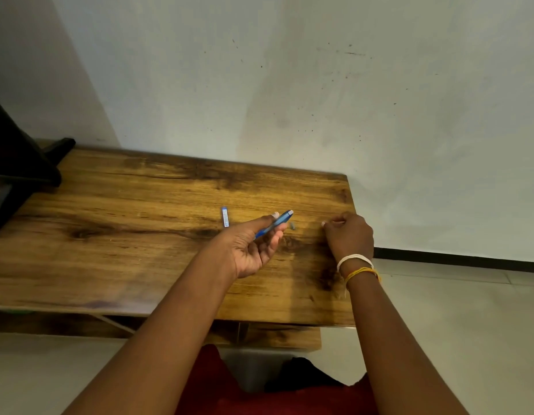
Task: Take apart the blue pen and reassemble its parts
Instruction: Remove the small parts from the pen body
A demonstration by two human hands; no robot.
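My left hand (pixel 253 250) holds the blue pen barrel (pixel 276 223) between thumb and fingers, its open end pointing up and right above the wooden table (pixel 125 235). A short blue pen part (pixel 225 217) lies flat on the table just left of the barrel. A small grey piece (pixel 293 226) rests on the wood right of my left fingers. My right hand (pixel 349 235) sits near the table's right edge, fingers curled down on the surface; whether it pinches a part I cannot tell.
A black object (pixel 17 169) stands at the table's far left. A pale wall rises behind the table, and light floor tiles lie to the right. The table's right edge (pixel 352 235) runs under my right hand.
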